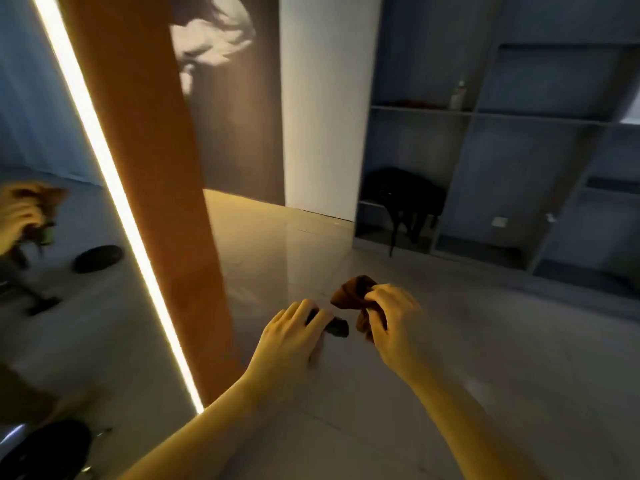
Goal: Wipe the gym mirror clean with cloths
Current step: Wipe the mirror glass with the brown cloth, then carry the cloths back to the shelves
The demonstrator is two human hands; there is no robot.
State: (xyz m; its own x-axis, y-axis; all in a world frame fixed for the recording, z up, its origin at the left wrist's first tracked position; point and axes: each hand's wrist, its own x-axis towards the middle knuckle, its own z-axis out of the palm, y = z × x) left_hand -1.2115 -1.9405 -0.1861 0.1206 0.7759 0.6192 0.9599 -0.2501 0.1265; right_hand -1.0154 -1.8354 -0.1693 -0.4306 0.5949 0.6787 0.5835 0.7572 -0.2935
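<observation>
A brown cloth [356,294] is gripped in the right hand [391,320] just right of centre in the lower part of the frame. It is bunched so that one fold is pushed up above the knuckles and another is left hanging below the fingers. The left hand [294,337] is held just beside it, to the left, with its fingers curled round a small dark object [338,328], whose end is seen between the two hands; what that object is cannot be told. Both hands are held over a glossy tiled floor [485,341], apart from the mirror [52,323], by which the left side of the frame is filled. The mirror's right edge is marked by a lit light strip [114,188] slanting from the upper left down to the lower centre, and an orange panel [149,168] is seen just beside that strip. At the middle left, a blurred reflection of a hand with the cloth is shown in the mirror, with a round dark shape reflected below it. A white pillar [318,98] is seen at the upper centre. The upper right is taken up by a blue-grey shelving unit [485,116]; a black bag [401,199] is lodged in one of its lower compartments, and a pale bottle [458,97] is set on a shelf above it.
</observation>
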